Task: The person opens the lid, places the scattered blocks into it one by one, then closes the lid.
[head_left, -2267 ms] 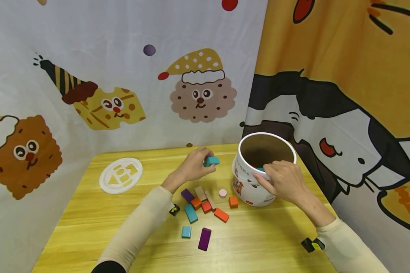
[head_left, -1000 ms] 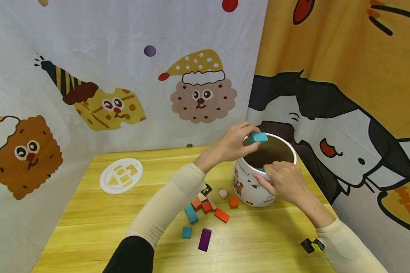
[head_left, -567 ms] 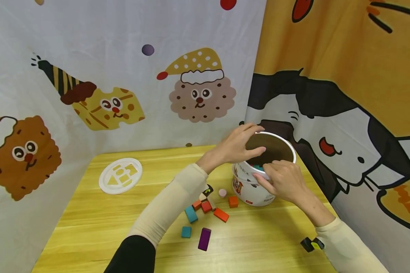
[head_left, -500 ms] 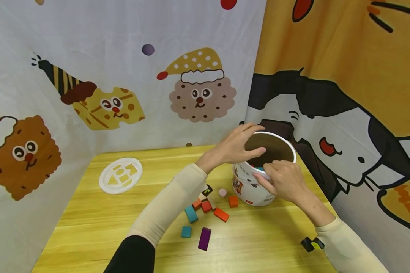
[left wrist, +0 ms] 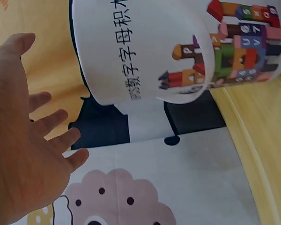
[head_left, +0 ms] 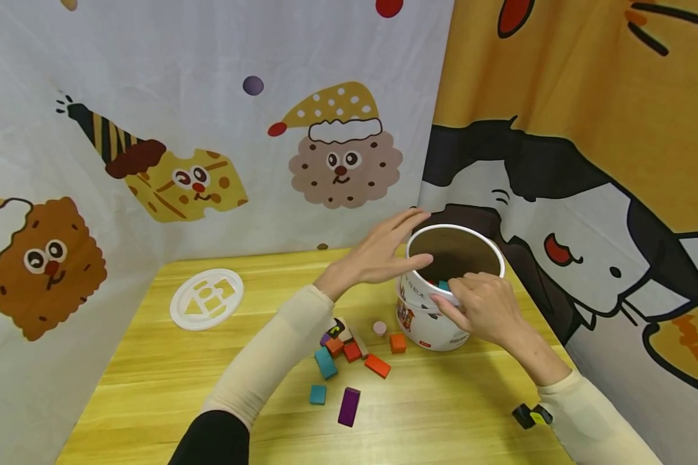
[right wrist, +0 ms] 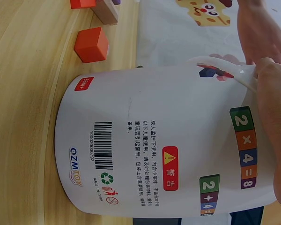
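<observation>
My left hand is beside the left rim of a white toy-block bucket, with straight, spread fingers and nothing in it. In the left wrist view its open palm faces the bucket's printed side. My right hand grips the bucket's near right rim, fingers curled over the edge and thumb outside. Inside the bucket a teal block shows; the rest of the contents is mostly hidden. Loose wooden blocks lie left of the bucket: an orange cube, a pink cylinder, a red block and a teal block.
Closer to me on the wooden table lie a purple block and a small teal block. A white round lid with shape cut-outs lies at the far left. Printed curtains stand behind and to the right.
My left hand carried a teal block from the left to over the bucket and let it go inside. It has since drawn back slightly left. My right hand has stayed on the rim.
</observation>
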`<state>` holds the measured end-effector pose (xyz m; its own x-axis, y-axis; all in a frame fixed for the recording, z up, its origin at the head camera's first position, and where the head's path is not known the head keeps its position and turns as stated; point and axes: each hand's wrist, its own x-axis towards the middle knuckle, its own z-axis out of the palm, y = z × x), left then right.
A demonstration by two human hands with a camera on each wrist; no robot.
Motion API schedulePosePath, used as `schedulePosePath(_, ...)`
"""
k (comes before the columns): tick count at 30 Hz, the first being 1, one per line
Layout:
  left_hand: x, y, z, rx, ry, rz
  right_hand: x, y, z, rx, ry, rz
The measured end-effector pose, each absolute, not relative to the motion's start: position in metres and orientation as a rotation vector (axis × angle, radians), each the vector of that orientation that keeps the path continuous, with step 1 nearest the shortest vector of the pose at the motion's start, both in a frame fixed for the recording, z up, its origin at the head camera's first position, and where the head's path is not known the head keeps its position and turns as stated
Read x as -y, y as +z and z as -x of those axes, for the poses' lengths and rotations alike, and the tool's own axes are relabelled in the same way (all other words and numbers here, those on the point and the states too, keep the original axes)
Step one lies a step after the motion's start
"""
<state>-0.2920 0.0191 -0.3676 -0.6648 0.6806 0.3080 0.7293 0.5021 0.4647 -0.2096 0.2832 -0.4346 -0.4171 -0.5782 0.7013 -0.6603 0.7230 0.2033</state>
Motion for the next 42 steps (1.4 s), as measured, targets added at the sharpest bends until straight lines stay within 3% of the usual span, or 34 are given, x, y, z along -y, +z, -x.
schedulePosePath(22, 0.07, -0.445, 0.264, 2.857, -0.795, 1.195, -0.282, -0.436, 0.21, 2.149, 0.122, -0.911)
schedulePosePath(42, 0.08, -0.515, 0.226, 3.009, -0.601, 1.359, -0.283, -0.435, 0.207, 2.168, 0.127, -0.906)
